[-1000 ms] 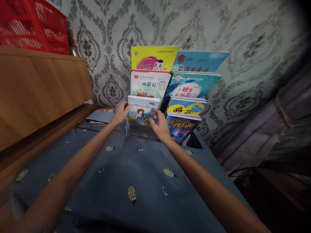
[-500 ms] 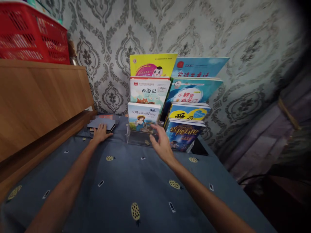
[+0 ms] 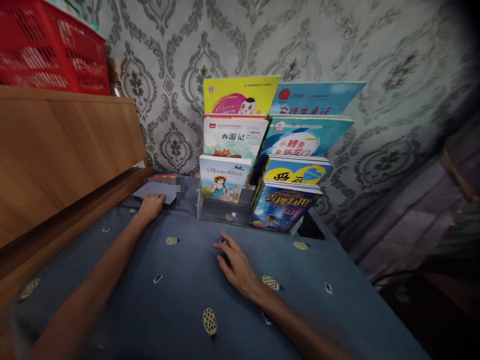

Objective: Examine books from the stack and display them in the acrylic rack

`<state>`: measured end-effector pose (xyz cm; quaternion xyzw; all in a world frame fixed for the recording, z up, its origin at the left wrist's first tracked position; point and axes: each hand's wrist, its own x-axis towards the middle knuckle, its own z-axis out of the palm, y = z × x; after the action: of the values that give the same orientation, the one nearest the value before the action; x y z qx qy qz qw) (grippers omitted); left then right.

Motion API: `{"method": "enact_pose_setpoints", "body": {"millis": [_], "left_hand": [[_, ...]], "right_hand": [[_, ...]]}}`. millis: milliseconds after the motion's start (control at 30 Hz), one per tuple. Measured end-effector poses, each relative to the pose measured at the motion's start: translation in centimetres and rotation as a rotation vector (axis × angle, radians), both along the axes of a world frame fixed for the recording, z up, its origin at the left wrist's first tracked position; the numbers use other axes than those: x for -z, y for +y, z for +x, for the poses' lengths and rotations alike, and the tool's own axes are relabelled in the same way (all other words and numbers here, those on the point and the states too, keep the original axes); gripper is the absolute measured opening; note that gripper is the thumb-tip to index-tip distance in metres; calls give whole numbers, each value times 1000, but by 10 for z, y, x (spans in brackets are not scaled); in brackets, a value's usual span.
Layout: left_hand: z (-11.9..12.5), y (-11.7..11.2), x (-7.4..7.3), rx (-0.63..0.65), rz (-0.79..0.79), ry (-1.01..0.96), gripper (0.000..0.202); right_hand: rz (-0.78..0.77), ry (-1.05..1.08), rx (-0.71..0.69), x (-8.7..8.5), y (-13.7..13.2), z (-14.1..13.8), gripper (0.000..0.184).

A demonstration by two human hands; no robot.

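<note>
A clear tiered book stand [image 3: 225, 212] stands at the far end of the blue cloth [image 3: 180, 295], filled with several picture books. Its lowest left slot holds a book with a girl on the cover [image 3: 224, 179]. My left hand [image 3: 151, 206] reaches to a small stack of grey books [image 3: 159, 191] lying flat at the left of the stand, fingers curled on the edge of the top one. My right hand [image 3: 235, 265] rests flat on the cloth in front of the stand, fingers spread, holding nothing.
A wooden headboard [image 3: 63, 150] runs along the left with a red plastic basket [image 3: 48, 47] on top. Patterned wallpaper [image 3: 375, 75] is behind the stand. The cloth's right edge drops to a dark floor [image 3: 431, 300].
Both hands have left the girl-cover book, which now sits in the stand. My left hand went left to the grey stack; my right hand drew back and settled on the cloth.
</note>
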<state>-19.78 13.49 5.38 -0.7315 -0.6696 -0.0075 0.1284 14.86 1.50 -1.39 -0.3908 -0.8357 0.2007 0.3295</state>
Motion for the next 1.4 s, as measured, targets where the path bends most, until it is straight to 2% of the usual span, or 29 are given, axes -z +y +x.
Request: {"method": "enact_pose_setpoints", "body": {"millis": [167, 400, 533, 733, 867, 1000, 1133, 1200, 1267, 1400], "left_hand": [[11, -20, -5, 42, -26, 35, 36], [14, -80, 19, 143, -94, 16, 37], [20, -111, 25, 153, -94, 3, 36], [64, -145, 26, 221, -108, 48, 42], [102, -161, 32, 327, -143, 18, 46], [132, -174, 36, 552, -138, -47, 48], [144, -178, 28, 958, -213, -136, 46], [142, -173, 20, 1110, -277, -189, 43], [136, -167, 14, 1147, -335, -218, 43], [121, -157, 10, 1029, -412, -239, 50]], "right_hand": [[46, 13, 9, 2, 1, 0, 33], [67, 6, -2, 2, -1, -1, 33], [53, 10, -10, 0, 0, -3, 32], [44, 25, -16, -6, -2, -3, 30], [70, 39, -34, -14, -6, -2, 30], [112, 28, -76, -22, -7, 1, 28], [129, -3, -123, -28, -5, 6, 28], [132, -17, -147, -29, -4, 8, 28], [139, -37, -169, -26, -4, 9, 30], [130, -93, -176, -17, -2, 9, 33]]}}
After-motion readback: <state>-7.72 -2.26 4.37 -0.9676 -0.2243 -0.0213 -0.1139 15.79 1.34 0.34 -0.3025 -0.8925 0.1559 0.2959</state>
